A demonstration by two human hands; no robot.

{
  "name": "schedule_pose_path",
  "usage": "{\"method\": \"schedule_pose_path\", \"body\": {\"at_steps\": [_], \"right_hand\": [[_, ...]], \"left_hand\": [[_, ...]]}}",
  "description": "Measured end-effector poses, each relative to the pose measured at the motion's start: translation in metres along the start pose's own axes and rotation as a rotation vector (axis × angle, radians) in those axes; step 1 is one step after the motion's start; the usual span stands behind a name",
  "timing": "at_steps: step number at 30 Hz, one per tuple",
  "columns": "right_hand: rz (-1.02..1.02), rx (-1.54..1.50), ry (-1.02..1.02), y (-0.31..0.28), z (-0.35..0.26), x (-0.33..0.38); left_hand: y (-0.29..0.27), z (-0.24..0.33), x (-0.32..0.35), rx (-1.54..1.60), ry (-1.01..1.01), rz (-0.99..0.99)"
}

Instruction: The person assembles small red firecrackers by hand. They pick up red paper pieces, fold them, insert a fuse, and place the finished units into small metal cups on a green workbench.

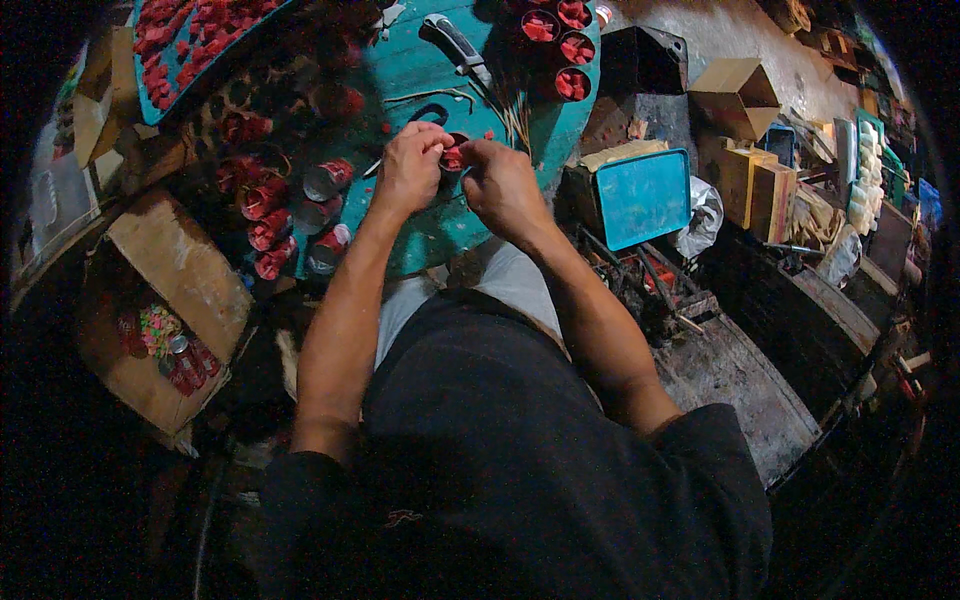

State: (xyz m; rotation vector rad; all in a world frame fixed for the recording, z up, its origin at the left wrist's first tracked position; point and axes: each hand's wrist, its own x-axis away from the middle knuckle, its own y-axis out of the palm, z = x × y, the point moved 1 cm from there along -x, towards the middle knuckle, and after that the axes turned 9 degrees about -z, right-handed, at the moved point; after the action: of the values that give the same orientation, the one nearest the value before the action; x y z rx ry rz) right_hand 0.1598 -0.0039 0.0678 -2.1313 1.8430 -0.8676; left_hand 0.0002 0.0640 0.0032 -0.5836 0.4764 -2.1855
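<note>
Over the near part of a round teal table (390,260), both my hands meet at a small dark-rimmed cup (452,159) holding red pieces. My left hand (408,168) is at the cup's left side, thumb and fingers pinched together near its rim. My right hand (505,188) curls its fingers in at the right side, their tips close to the red pieces. Whatever thin thing the fingertips pinch is too small to make out. Just beyond lie a bundle of thin sticks or wicks (517,122), a bent rod (430,96) and a utility knife (460,45).
More cups of red pieces (572,84) stand at the table's far right. Clear cups with red contents (268,198) crowd the left side, below a teal tray (215,45) of red chunks. A cardboard box (180,260) sits lower left; a blue tray (643,198) leans at right.
</note>
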Motion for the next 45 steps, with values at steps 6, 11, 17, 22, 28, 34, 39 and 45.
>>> {"method": "schedule_pose_path", "body": {"at_steps": [6,11,17,22,28,34,39,45], "right_hand": [[-0.016,-0.105,0.032,0.001,-0.004,-0.002],[0.011,-0.040,-0.081,0.004,-0.010,-0.005],[-0.036,0.053,-0.114,-0.008,-0.010,-0.008],[0.090,0.339,-0.280,0.004,0.025,-0.038],[0.017,0.468,-0.212,0.000,0.029,-0.033],[0.096,0.312,-0.242,-0.012,0.028,-0.016],[-0.026,0.291,-0.082,-0.009,0.046,0.009],[-0.118,0.510,-0.200,0.103,0.046,0.004]], "left_hand": [[0.001,0.000,0.020,0.246,-0.053,0.137],[0.011,-0.006,0.033,0.415,-0.130,0.101],[0.028,0.001,0.034,0.277,-0.078,0.168],[0.035,0.001,0.026,0.270,-0.121,0.204],[0.033,-0.004,0.024,0.120,0.025,0.236],[0.023,0.004,0.029,0.167,0.024,0.179],[0.015,0.024,0.068,0.145,-0.208,0.213],[-0.032,0.001,0.078,-0.396,-0.294,0.209]]}}
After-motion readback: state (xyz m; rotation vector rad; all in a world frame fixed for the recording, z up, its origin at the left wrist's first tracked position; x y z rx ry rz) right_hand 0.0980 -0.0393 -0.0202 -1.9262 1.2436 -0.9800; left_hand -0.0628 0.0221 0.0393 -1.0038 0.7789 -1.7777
